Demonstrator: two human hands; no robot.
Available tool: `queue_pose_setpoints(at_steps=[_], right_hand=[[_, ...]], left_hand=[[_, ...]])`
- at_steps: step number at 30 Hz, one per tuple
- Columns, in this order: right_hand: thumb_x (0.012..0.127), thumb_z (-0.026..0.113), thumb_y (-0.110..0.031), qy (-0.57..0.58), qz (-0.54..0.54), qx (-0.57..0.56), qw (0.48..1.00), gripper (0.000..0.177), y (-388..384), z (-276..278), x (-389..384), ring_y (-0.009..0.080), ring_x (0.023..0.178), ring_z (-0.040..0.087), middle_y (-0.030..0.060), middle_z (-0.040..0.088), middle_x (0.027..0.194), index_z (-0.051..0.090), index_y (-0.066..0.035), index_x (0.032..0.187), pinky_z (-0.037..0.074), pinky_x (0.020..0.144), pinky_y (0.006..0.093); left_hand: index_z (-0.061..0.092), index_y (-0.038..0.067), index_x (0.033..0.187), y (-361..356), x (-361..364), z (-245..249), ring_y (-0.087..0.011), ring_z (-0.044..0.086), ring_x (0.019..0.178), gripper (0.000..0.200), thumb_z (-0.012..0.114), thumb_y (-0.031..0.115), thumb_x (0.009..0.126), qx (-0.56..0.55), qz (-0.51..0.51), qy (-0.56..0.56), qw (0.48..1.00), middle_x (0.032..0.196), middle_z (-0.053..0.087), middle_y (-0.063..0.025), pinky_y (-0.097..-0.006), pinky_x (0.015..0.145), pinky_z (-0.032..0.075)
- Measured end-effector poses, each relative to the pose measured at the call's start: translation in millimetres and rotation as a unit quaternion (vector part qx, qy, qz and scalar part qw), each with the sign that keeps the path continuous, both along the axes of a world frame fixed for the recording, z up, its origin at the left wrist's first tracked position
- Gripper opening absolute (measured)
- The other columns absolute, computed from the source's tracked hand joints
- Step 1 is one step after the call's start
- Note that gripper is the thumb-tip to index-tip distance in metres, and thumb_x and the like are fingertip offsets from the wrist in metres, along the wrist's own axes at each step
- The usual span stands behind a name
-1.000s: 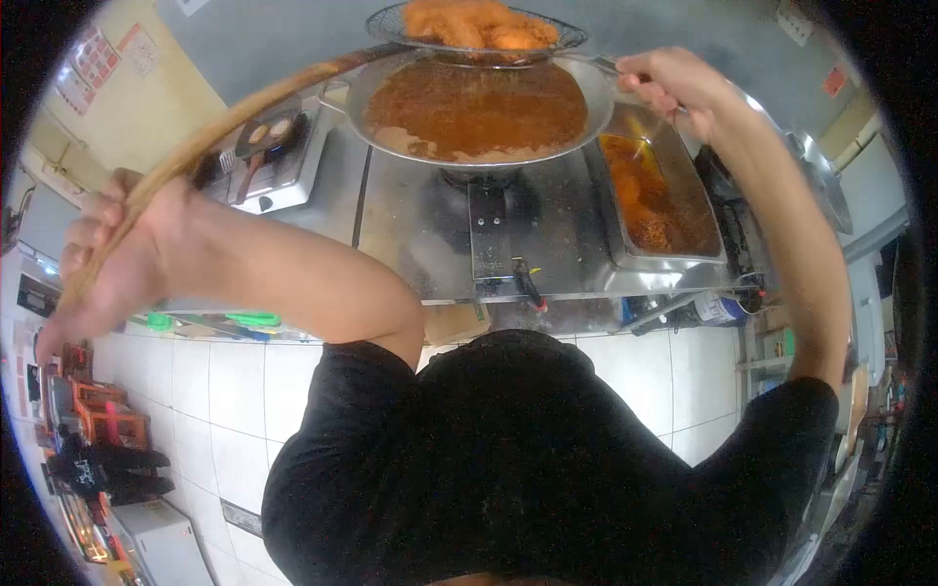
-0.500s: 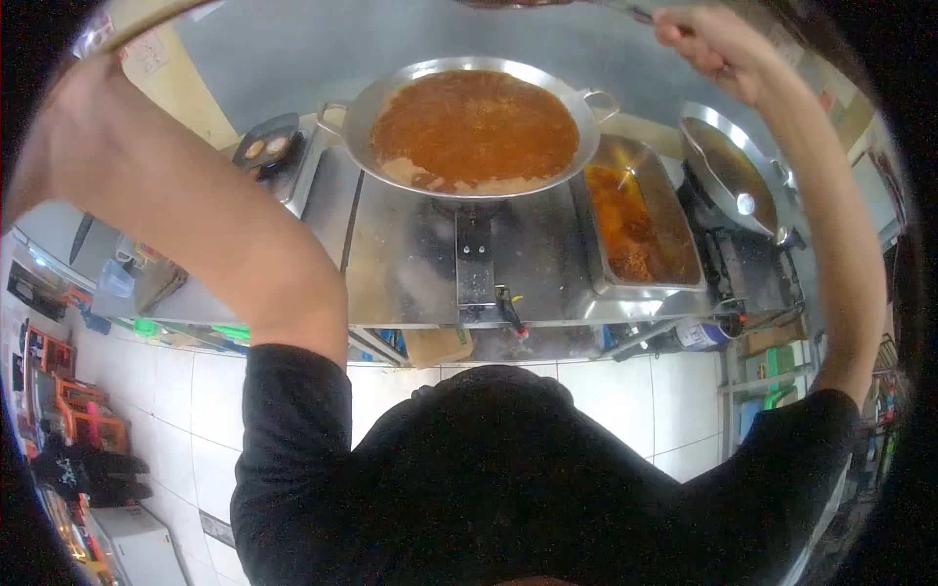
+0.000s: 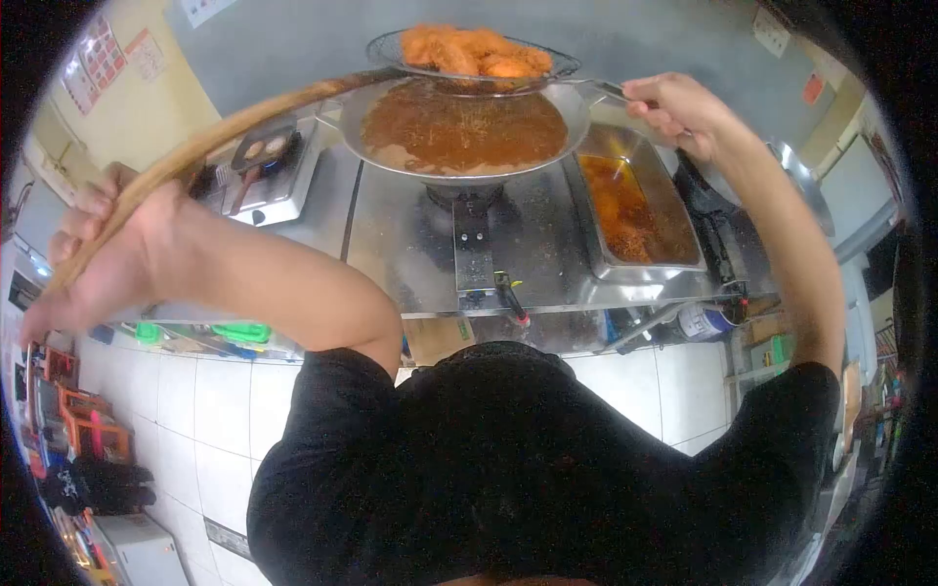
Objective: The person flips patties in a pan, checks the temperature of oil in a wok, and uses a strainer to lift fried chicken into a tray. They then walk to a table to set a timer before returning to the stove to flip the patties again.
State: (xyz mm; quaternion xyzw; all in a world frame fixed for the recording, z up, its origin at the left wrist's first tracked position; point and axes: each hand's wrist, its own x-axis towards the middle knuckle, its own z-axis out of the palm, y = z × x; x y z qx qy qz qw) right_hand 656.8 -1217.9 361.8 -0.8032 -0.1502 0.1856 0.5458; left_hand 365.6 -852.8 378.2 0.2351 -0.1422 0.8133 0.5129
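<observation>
A wire skimmer (image 3: 391,51) piled with orange-brown fried pieces (image 3: 469,51) is held over the far side of a wide metal wok (image 3: 352,146) of bubbling brown oil (image 3: 469,127). Its long curved wooden handle (image 3: 225,127) runs down to the left, where my left hand (image 3: 117,234) is closed around it, partly blurred. My right hand (image 3: 679,107) grips a thin metal handle (image 3: 608,90) that meets the skimmer's right rim; what this handle belongs to is partly hidden behind the rim.
Right of the wok stands a deep steel tray (image 3: 674,234) with orange oil and crumbs. A second wok (image 3: 801,186) is behind my right forearm. At left, a small pan (image 3: 264,146) holding round pieces sits on a white stove (image 3: 283,200). A burner valve (image 3: 508,293) juts from the counter front.
The skimmer with the fried pieces has come down into view over the wok. Both hands have lowered, and the wooden handle now slants across the left side.
</observation>
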Motion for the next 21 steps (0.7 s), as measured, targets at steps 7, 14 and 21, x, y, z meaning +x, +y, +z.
queue_pose_setpoints(at_steps=[7, 14, 21], right_hand=[[0.092, 0.057, -0.018, -0.204, 0.035, -0.068, 0.976, 0.01, 7, 78, 30, -0.0018, 0.044, 0.028, -0.0074, 0.05, 0.07, 0.057, -0.008, 0.094, 0.019, 0.035, 0.0155], [0.097, 0.047, -0.005, -0.131, 0.0, 0.005, 0.991, 0.015, 24, 134, 21, 0.0037, 0.041, 0.035, 0.0019, 0.053, 0.068, 0.057, 0.003, 0.089, 0.024, 0.032, 0.0208], [0.097, 0.051, -0.022, -0.167, -0.003, -0.086, 0.982, 0.033, 16, 44, 30, 0.0008, 0.044, 0.031, -0.0073, 0.051, 0.069, 0.056, -0.004, 0.124, 0.022, 0.037, 0.0178]], left_hand=[[0.031, 0.02, 0.064, 16, 25, 99, -0.0151, 0.029, 0.043, 0.073, 0.036, 0.092, 0.071, 0.014, 0.005, -0.093, 0.996, 0.05, 0.029, 0.0013, -0.0301, 0.047, 0.029], [0.029, 0.019, 0.064, 24, 49, 167, -0.0156, 0.029, 0.042, 0.073, 0.035, 0.092, 0.072, 0.06, -0.073, -0.038, 0.995, 0.05, 0.029, 0.0011, -0.0304, 0.046, 0.029], [0.03, 0.018, 0.06, 38, 7, 64, -0.0161, 0.031, 0.042, 0.074, 0.037, 0.091, 0.072, -0.001, -0.037, -0.082, 0.996, 0.049, 0.03, 0.0009, -0.0309, 0.044, 0.029]])
